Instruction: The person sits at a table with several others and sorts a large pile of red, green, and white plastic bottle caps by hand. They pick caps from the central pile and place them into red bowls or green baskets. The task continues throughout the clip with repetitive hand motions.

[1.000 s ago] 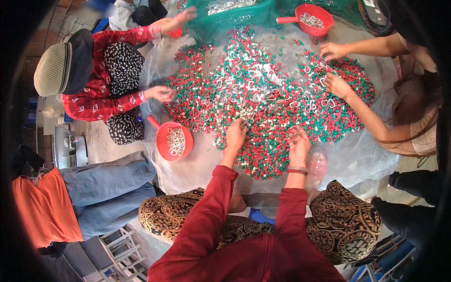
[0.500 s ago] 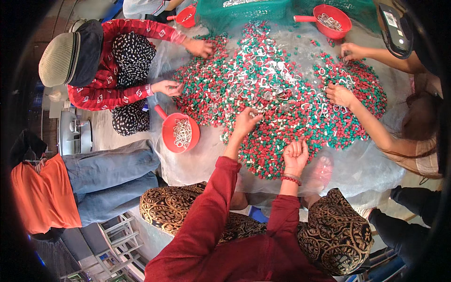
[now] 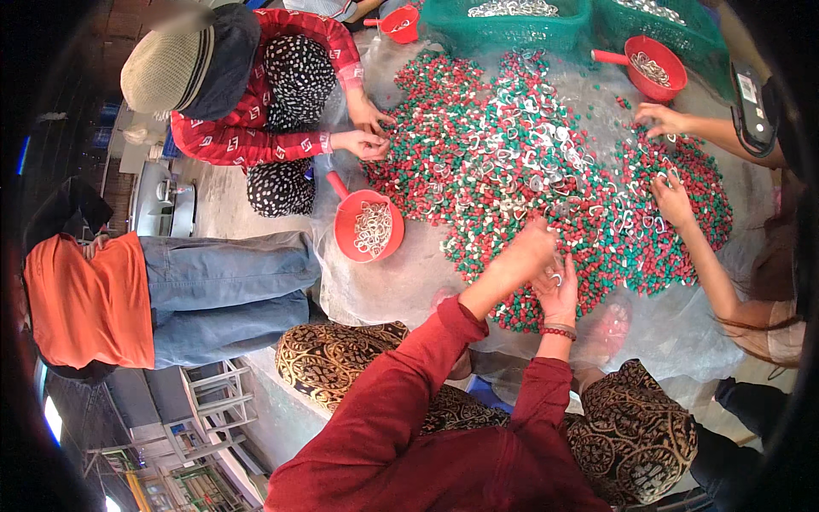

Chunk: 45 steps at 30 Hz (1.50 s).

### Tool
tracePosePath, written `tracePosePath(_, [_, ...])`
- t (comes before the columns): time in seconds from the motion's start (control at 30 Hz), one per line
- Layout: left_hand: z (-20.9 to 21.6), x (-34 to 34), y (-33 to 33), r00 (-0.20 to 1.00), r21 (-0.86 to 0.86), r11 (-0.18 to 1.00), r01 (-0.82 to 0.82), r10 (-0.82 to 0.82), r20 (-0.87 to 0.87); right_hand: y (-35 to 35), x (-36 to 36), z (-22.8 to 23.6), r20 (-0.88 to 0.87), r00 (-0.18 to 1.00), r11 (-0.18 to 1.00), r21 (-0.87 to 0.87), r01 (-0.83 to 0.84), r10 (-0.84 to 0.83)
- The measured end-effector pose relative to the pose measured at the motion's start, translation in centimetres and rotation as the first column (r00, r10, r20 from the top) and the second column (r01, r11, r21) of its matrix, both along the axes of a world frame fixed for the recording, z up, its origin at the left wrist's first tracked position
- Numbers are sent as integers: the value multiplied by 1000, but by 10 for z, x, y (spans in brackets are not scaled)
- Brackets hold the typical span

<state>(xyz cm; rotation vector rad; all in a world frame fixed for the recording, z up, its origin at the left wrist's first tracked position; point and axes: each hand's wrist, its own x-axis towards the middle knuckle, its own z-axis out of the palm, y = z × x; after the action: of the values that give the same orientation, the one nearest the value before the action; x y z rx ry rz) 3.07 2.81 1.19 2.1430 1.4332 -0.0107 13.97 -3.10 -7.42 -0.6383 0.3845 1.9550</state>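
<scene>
My left hand (image 3: 531,249) is closed with its fingertips pointing down, above my right hand; whatever it pinches is hidden. My right hand (image 3: 559,297), palm up with a red bead bracelet at its wrist, has its fingers curled around a small white ring-shaped piece (image 3: 555,278). Both hands hover close together over the near edge of a broad heap of small red, green and white pieces (image 3: 478,183). Many white and silvery open loops (image 3: 533,154) lie scattered through the middle of that heap.
A red long-handled scoop (image 3: 343,237) with white loops stands at left, another scoop (image 3: 674,81) at far right. Green baskets (image 3: 589,38) line the back. One co-worker in a red patterned sleeve (image 3: 264,141) sorts at left; another person's hands (image 3: 674,200) work at right.
My hands have come together, the left moving right and nearer to the right one, which has turned palm up. A white loop now shows there. The view has shifted, and the left co-worker's hands have joined.
</scene>
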Motion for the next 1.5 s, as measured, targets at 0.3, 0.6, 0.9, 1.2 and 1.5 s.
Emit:
tracePosePath(0.3, [-52, -59, -7, 617, -31, 717, -696, 620, 485, 10, 60, -30, -63, 975, 954, 202, 223, -214])
tracePosePath(0.6, [-145, -127, -39, 133, -654, 341, -675, 928, 347, -3, 80, -19, -512, 656, 783, -55, 619, -555])
tracePosePath(0.9, [-159, -12, 16, 316, -651, 646, -398, 763, 564, 6, 85, -5, -473, 706, 799, 8, 601, -527])
tracePosePath(1.2, [-118, 70, 30, 718, -237, 829, -506, 558, 416, 7, 88, -8, 119, 878, 881, -34, 471, -464])
tracePosePath(1.5, [-68, -38, 39, 736, -531, 742, -409, 612, 289, 11, 97, 25, 177, 878, 892, 167, 419, -446])
